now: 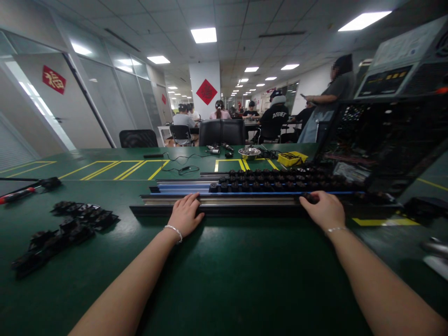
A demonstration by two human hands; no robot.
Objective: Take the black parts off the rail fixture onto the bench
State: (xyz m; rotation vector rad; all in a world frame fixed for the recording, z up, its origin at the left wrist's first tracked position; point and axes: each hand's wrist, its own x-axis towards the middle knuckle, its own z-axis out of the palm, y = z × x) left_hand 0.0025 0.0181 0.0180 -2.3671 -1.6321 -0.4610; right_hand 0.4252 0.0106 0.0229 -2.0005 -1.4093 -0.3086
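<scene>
My left hand rests on the left part of the nearest long black rail, its fingers lying over the top and the thumb apart. Toward the rail's right part, my right hand has its fingers closed round a small black part, mostly covered by the fingers. Behind this rail lie more rails, among them a blue-edged rail carrying a row of several black parts. Another row of black parts stands farther back.
Loose black parts lie in a cluster at the left on the green table. Farther back are a metal bowl and a yellow item. A black rack stands at the right. People sit beyond the table.
</scene>
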